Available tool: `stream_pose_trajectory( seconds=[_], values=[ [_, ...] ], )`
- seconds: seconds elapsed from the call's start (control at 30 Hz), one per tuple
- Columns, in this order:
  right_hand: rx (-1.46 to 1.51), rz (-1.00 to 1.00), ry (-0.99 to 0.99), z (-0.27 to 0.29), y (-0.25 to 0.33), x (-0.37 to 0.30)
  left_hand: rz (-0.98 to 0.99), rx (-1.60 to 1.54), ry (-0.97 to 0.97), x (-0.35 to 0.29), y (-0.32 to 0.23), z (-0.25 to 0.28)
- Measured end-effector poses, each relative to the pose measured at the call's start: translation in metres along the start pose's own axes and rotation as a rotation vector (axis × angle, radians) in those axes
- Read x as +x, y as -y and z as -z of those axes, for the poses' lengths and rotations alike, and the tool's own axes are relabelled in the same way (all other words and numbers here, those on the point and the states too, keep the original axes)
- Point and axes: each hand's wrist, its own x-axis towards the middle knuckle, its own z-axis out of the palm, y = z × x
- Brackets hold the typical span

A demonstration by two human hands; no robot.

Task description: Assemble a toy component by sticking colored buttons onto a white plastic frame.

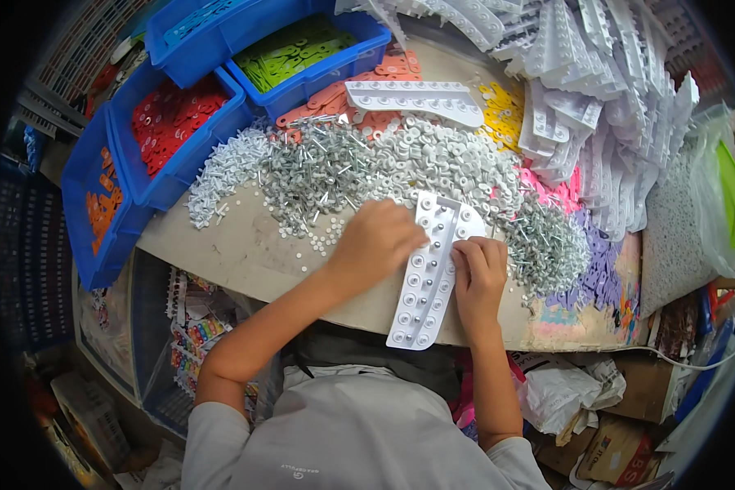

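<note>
A long white plastic strip (424, 273) tilts over the table's near edge. It carries two rows of round sockets, with small metal pins standing along its middle. My left hand (375, 238) is at the strip's upper left side, fingers bent together and slightly smeared; whatever they pinch is too small to make out. On the right edge of the strip, my right hand (480, 269) grips it with thumb and curled fingers. Just beyond lie heaps of white round caps (449, 159) and metal pins (314, 167). Another pile of metal pins (547, 245) lies right of my right hand.
Blue bins hold red pieces (171, 118), green pieces (294, 53) and orange pieces (104, 204). Many white strips (588, 90) are stacked at far right. Another white strip (416, 98) lies behind the caps. Purple pieces (596, 257) sit at right, near a clear bag (686, 196).
</note>
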Motion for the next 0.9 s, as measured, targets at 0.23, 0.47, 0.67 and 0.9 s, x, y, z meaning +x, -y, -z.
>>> stream_pose_trajectory(
  seconds=[0.23, 0.47, 0.67, 0.9],
  values=[
    [-0.007, 0.022, -0.044, -0.005, -0.004, -0.006, 0.153, 0.137, -0.116, 0.024, 0.033, 0.010],
    [0.026, -0.250, -0.129, 0.022, -0.011, -0.007, 0.107, 0.241, 0.030, 0.020, 0.037, -0.004],
    [-0.181, -0.185, 0.058, 0.032, -0.032, 0.007, 0.144, 0.217, 0.025, 0.024, 0.034, 0.000],
    [-0.180, -0.108, 0.040, 0.011, -0.046, 0.027, 0.248, 0.091, -0.082, 0.024, 0.019, 0.026]
  ],
)
